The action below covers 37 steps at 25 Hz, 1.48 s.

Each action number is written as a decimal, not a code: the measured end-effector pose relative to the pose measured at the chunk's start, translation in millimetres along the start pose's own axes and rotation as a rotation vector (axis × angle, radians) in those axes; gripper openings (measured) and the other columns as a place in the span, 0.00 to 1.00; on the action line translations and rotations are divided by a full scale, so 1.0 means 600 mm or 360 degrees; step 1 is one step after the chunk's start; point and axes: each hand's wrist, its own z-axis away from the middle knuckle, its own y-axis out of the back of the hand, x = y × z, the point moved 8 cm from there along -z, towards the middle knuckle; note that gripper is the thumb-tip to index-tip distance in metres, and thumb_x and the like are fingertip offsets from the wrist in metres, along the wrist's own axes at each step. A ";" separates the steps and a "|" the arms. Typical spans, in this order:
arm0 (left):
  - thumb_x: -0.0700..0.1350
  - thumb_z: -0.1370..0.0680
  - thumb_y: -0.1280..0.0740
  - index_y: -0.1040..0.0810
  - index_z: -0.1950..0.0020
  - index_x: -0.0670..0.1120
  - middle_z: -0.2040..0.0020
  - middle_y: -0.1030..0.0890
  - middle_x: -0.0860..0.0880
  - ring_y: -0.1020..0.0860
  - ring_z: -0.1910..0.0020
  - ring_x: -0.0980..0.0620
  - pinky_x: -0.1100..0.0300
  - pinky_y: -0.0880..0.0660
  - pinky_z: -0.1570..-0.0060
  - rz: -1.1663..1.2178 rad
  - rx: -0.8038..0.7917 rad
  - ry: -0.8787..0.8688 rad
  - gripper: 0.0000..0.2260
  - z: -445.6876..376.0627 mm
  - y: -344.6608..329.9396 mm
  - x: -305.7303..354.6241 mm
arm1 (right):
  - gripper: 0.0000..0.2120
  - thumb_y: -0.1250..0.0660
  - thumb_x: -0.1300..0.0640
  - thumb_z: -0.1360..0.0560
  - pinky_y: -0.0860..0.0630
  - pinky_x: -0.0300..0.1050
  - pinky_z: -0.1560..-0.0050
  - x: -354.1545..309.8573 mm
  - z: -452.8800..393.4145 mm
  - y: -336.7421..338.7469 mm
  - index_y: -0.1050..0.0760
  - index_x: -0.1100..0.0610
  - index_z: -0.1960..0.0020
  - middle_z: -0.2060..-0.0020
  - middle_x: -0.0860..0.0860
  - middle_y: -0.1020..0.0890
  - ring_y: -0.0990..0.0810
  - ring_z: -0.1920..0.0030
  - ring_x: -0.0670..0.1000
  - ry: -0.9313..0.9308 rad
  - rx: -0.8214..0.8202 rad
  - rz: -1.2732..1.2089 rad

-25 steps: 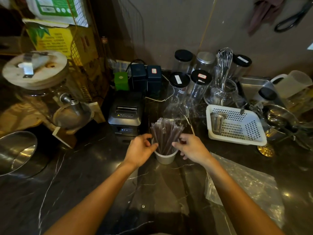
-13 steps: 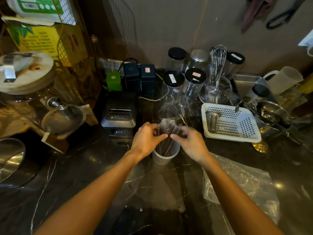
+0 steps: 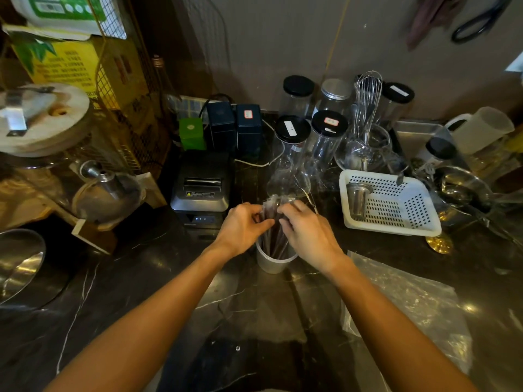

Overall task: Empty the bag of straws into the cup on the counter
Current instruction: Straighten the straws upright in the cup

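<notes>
Both hands close around the straws [image 3: 272, 239]: left hand [image 3: 240, 229] and right hand [image 3: 307, 236] pinch the bundle's upper part from either side. It stands in the white cup [image 3: 273, 261] on the dark counter [image 3: 169, 292], while the clear bag [image 3: 404, 306] lies flat to the right.

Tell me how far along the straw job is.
Done: the straws stand in the cup, and the clear bag lies flat on the counter, apparently empty. In hand: left hand and right hand pinch the straw tops together. Left: only settling the bundle.
</notes>
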 end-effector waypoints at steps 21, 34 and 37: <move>0.48 0.21 0.28 0.19 0.41 0.51 0.47 0.18 0.51 0.17 0.49 0.55 0.51 0.17 0.44 -0.0040 -0.0009 0.0069 0.09 0.007 0.001 -0.003 | 0.03 0.36 0.60 0.17 0.29 0.41 0.60 0.008 0.003 0.007 0.24 0.57 0.45 0.51 0.52 0.20 0.17 0.56 0.52 -0.0264 -0.0041 -0.0147; 0.43 0.27 0.21 0.29 0.25 0.52 0.44 0.27 0.50 0.21 0.60 0.52 0.56 0.17 0.53 0.0087 0.0271 -0.0083 0.32 0.019 0.067 0.044 | 0.09 0.31 0.62 0.19 0.20 0.41 0.62 0.057 0.002 0.169 0.22 0.48 0.51 0.60 0.46 0.19 0.21 0.68 0.42 -0.0478 0.0637 -0.1087; 0.40 0.25 0.24 0.23 0.29 0.52 0.46 0.25 0.50 0.21 0.60 0.49 0.51 0.17 0.53 0.0023 0.0247 -0.0296 0.25 0.027 0.072 0.072 | 0.07 0.31 0.63 0.19 0.23 0.39 0.68 0.076 0.001 0.224 0.22 0.51 0.50 0.59 0.49 0.18 0.22 0.69 0.44 -0.0483 0.0913 -0.1168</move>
